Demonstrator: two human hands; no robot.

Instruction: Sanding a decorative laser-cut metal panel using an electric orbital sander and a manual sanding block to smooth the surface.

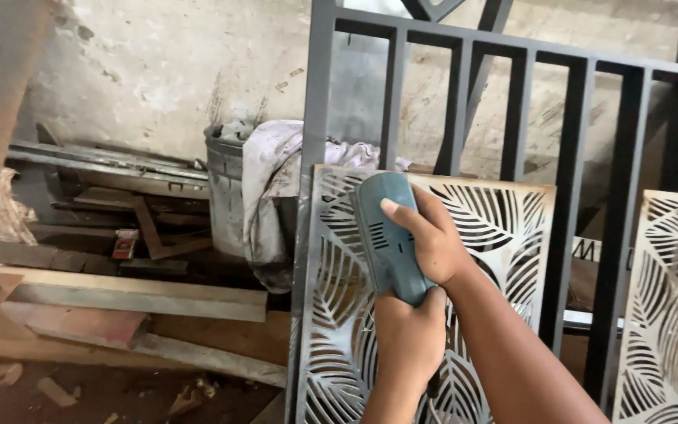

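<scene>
Teal power tool (pixel 386 235) pressed against leaf-cut metal panel (pixel 496 228). Right hand (pixel 433 235) wrapped tight at 3 o'clock; left hand (pixel 406 338) clasping butt at 6. Grey bucket (pixel 225 188) at 9.

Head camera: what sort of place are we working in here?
Probably a metal fabrication workshop. Both hands, left hand and right hand, grip a teal power tool against a leaf-cut metal panel on a dark steel gate frame; steel offcuts lie about.
</scene>
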